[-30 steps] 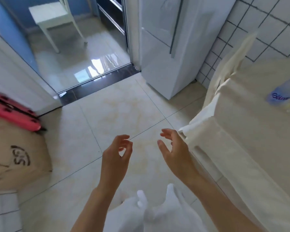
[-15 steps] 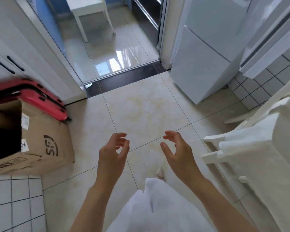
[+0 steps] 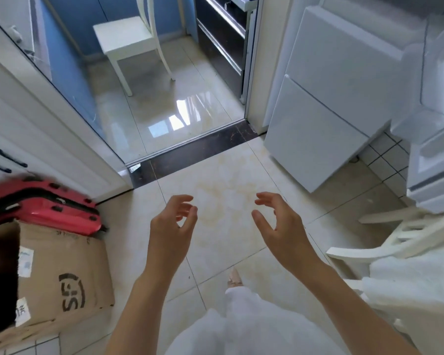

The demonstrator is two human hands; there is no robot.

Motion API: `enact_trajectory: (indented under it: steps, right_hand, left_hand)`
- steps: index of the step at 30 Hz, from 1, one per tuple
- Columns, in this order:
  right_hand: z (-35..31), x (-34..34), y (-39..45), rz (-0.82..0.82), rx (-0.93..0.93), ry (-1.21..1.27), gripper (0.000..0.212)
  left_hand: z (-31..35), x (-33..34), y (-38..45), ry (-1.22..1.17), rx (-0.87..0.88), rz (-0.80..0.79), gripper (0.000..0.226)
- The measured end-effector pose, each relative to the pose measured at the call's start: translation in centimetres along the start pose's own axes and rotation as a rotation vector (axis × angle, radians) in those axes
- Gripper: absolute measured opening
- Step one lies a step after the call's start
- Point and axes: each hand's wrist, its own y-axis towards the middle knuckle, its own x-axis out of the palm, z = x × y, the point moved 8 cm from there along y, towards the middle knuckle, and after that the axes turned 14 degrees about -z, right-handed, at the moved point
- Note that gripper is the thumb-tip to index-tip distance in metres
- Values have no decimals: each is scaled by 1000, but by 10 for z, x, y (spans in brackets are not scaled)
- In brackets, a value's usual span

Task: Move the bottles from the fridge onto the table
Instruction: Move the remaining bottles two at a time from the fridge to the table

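White fridge (image 3: 326,98); red suitcase (image 3: 49,208); brown cardboard box (image 3: 62,272), black lettering; beige floor tiles (image 3: 228,201); white chair (image 3: 128,39); blue wall (image 3: 69,55).

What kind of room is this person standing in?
Most likely a home kitchen: a white fridge with its door open, a tiled floor, and white cupboards.

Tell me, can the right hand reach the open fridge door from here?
Probably yes. The right hand is empty, and only bare floor lies between it and the fridge door; the white chair sits lower right.
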Motion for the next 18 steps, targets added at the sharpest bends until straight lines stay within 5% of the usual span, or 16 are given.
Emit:
enact_trajectory:
  steps: [18]
  right_hand:
    - [-34, -140, 259, 242, 71, 93, 36]
  left_hand:
    - [91, -1, 354, -58, 225, -322, 26]
